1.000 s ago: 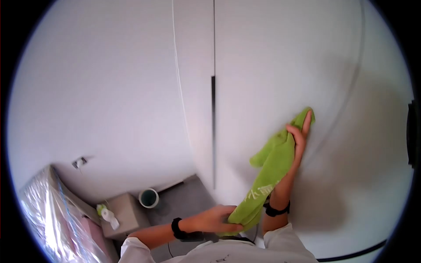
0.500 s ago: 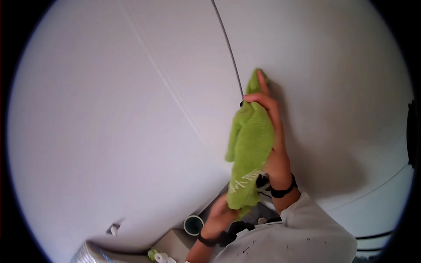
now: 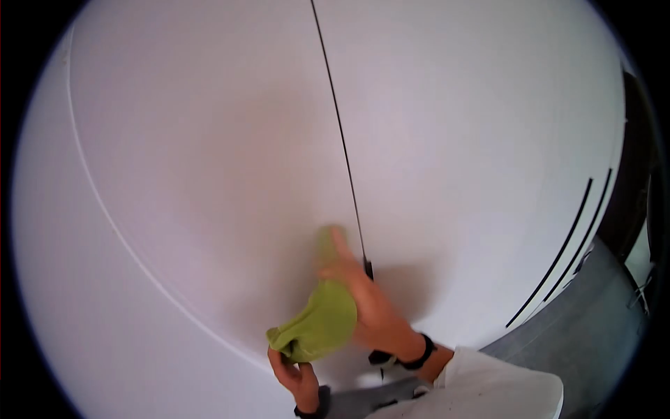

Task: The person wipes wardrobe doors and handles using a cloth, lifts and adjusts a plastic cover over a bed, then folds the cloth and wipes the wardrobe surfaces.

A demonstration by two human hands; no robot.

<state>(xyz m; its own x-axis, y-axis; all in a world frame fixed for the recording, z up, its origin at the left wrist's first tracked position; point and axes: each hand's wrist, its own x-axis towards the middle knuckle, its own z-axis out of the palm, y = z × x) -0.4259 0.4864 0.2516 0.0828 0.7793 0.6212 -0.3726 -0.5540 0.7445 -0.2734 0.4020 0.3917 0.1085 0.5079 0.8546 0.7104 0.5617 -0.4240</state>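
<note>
A green cloth (image 3: 319,325) is bunched between both hands against a white panel (image 3: 447,153). My right hand (image 3: 352,283) presses its upper end to the panel, just left of a thin dark seam (image 3: 338,115), with the fingers blurred by motion. Lower down, my left hand (image 3: 296,377) pinches the cloth's bottom edge, thumb and fingers closed on it. A short dark handle strip (image 3: 368,269) shows beside my right hand, partly hidden by it.
Two long black strips (image 3: 558,255) run along the panel at the right. Beyond them lie grey floor (image 3: 600,335) and a dark opening (image 3: 628,167). A pale curved edge line (image 3: 112,223) crosses the left side.
The view has swung right, taking the bucket and box out of sight. The cloth has moved from the right side of the seam to its left, and both hands still hold it.
</note>
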